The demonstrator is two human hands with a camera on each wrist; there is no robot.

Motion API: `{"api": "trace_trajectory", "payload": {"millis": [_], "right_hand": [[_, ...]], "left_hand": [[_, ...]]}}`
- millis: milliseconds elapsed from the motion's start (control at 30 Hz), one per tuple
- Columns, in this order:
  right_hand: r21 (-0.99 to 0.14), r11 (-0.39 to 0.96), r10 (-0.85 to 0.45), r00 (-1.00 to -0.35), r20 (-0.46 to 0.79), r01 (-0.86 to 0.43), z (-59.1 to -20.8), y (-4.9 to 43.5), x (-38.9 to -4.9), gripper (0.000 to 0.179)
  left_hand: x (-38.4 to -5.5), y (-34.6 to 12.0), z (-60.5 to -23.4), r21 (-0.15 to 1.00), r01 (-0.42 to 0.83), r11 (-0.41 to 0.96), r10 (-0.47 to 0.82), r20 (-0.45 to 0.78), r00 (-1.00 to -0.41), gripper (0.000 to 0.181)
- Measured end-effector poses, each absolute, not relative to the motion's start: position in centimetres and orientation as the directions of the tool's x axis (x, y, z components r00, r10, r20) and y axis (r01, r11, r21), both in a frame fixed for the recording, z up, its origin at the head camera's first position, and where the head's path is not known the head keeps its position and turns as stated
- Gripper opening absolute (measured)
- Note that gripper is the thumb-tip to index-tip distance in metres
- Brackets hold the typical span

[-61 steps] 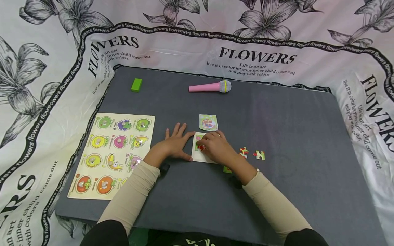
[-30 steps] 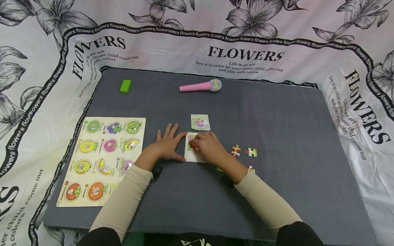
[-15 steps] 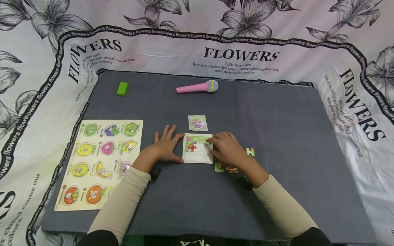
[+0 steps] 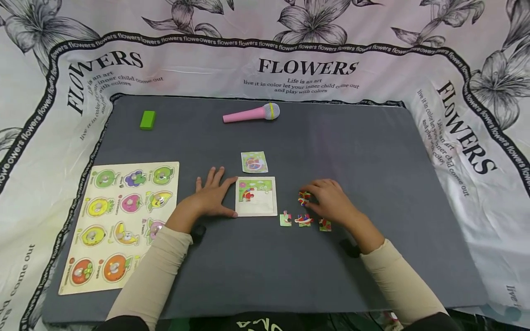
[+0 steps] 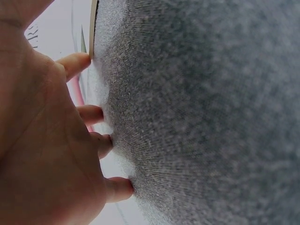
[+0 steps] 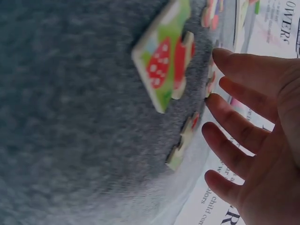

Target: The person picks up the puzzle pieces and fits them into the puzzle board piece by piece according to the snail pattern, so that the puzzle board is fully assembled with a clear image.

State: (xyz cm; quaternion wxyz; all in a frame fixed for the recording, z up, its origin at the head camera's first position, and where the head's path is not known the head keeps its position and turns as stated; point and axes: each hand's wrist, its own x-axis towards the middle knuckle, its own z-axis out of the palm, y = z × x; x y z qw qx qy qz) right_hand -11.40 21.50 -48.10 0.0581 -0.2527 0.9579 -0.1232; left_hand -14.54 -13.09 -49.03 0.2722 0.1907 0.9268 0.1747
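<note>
A square puzzle tray (image 4: pixel 262 209) lies flat with some pieces fitted along its top and left. My left hand (image 4: pixel 211 197) has its fingers spread, with the thumb and index finger against the tray's left edge. To the right of the tray, my right hand (image 4: pixel 333 202) has its thumb and index fingertips at opposite edges of a red-and-green puzzle piece (image 4: pixel 303 198). Several loose pieces lie nearby: a pale green one (image 4: pixel 285 219), a red-and-blue one (image 4: pixel 304 220) and a strawberry one (image 4: pixel 325 225). The right wrist view shows another piece (image 6: pixel 183 143) beneath the hand.
A picture card (image 4: pixel 254 162) lies just behind the tray. At left is a fruit board (image 4: pixel 141 197), partly under the left sleeve. A green block (image 4: pixel 147 120) and a pink toy microphone (image 4: pixel 250 113) lie toward the far edge of the grey table (image 4: pixel 393 207).
My right hand has left the tray and moved right to the loose pieces, uncovering the fitted part. The left hand stays at the tray's edge. The head view has shifted.
</note>
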Motion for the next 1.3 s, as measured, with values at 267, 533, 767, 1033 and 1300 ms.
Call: {"api": "trace_trajectory", "payload": {"millis": [267,533,767,1033,1300], "right_hand": [[-0.256,0.825,-0.522,-0.853,-0.005,-0.503,-48.6,21.8,-11.2,0.035],[-0.247,0.819,-0.53,-0.847,0.019,-0.518,-48.9,21.3,-11.5,0.033],[-0.223,0.816,-0.541,-0.84,0.031,-0.534,-48.1,20.8,-11.7,0.034],[-0.227,0.764,-0.607,-0.792,0.065,-0.604,-47.0,17.1,-12.7,0.034],[-0.223,0.686,-0.688,-0.717,0.113,-0.693,-47.5,12.3,-13.2,0.026]], "left_hand": [[-14.5,-13.2,-48.9,0.435,0.262,0.861,0.455,-0.434,-0.778,0.107],[-14.3,-13.6,-48.9,0.438,0.249,0.864,0.447,-0.437,-0.781,0.108],[-14.4,-13.6,-49.0,0.452,0.259,0.854,0.461,-0.425,-0.779,0.106],[-14.7,-13.5,-49.0,0.447,0.264,0.855,0.462,-0.423,-0.78,0.106],[-14.6,-13.8,-49.2,0.424,0.26,0.868,0.446,-0.435,-0.782,0.106]]}}
